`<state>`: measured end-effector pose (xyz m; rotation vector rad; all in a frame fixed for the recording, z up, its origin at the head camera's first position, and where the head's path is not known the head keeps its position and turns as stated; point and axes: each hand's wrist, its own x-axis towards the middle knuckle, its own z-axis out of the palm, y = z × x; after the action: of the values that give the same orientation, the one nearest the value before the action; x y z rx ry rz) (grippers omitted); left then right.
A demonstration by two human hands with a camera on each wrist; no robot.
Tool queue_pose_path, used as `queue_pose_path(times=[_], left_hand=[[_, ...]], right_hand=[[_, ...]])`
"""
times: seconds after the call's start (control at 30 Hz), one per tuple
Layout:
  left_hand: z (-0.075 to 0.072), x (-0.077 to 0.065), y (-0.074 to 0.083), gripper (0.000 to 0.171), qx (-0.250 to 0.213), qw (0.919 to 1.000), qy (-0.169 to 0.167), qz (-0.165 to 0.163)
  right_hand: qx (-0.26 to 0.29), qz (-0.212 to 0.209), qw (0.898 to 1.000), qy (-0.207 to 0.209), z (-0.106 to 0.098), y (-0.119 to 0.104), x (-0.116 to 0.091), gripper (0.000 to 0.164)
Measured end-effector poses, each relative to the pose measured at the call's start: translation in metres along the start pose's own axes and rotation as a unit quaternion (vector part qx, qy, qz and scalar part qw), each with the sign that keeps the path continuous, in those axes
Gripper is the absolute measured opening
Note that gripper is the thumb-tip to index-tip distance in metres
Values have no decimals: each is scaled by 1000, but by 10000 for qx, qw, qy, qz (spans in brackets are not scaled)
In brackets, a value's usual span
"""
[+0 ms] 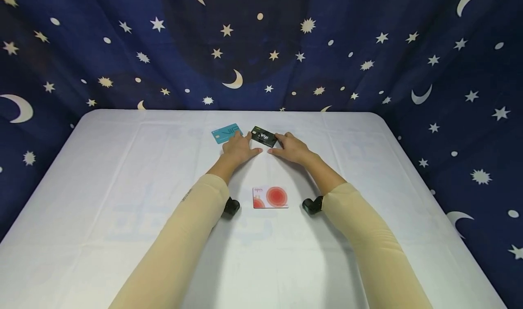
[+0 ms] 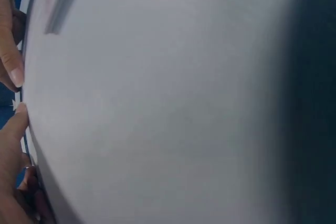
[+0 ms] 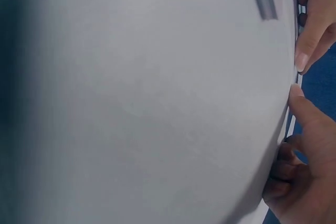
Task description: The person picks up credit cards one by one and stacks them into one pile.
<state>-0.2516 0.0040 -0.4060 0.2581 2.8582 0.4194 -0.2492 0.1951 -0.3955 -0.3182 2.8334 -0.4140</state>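
The left hand [image 1: 238, 148] and right hand [image 1: 293, 148], loosely spread, seemingly gripping nothing, meet the black card's [image 1: 263, 137] ends; uneven pushing could skew it.

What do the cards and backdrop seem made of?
The blue card, black card and red-and-white card look like smooth plastic, thin and crisply edged, though coated paper is possible. The starry backdrop seems matte fabric, hanging in soft folds.

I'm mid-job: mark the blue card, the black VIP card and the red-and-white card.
Blue card [image 1: 224, 133], head view: uncovered middle of its face.
Black VIP card [image 1: 263, 137], head view: its lettering.
Red-and-white card [image 1: 270, 197], head view: middle of its face.
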Motion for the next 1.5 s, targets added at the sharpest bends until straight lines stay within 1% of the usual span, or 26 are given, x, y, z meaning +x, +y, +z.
queue_pose_path(times=[0.13, 0.27, 0.47, 0.6, 0.7, 0.8, 0.87, 0.97, 1.13, 1.37, 1.5], left_hand=[[4, -3, -3, 77, 41, 9998, 147, 105], [7, -7, -6, 74, 48, 9996, 254, 137], [9, -9, -10, 71, -420, 9982, 376, 192], [11, -11, -16, 63, -802, 9946, 558, 339], [12, -13, -21, 59, -1036, 9913, 672, 455], [14, -13, -24, 61, -1088, 9901, 732, 504], [14, -12, -24, 63, -1076, 9901, 757, 482], [14, -9, -21, 65, -978, 9919, 726, 352], [12, -5, -18, 66, -805, 9950, 563, 184], [10, -3, -19, 67, -742, 9963, 353, 246], [6, -3, -19, 67, -716, 9968, 230, 283]], right_hand=[[-19, 50, 10000, 14, 1, 1, 2, 76], [-41, 48, 10000, 61, 2, 0, 2, 73], [-9, 130, 9998, 163, 4, 0, 4, 67], [-54, 52, 9997, 237, 5, 0, 2, 62], [-84, -9, 9998, 170, 6, 0, 0, 61], [-143, -122, 9998, 81, 7, 2, 0, 60], [-139, -165, 9998, 20, 7, 2, 0, 59], [-175, -235, 9996, 44, 7, 2, -1, 58], [-91, -285, 9996, 12, 6, 3, -1, 57], [306, -412, 9987, 43, 6, 8, -4, 55], [471, -455, 9978, 61, 5, 12, -4, 55]])
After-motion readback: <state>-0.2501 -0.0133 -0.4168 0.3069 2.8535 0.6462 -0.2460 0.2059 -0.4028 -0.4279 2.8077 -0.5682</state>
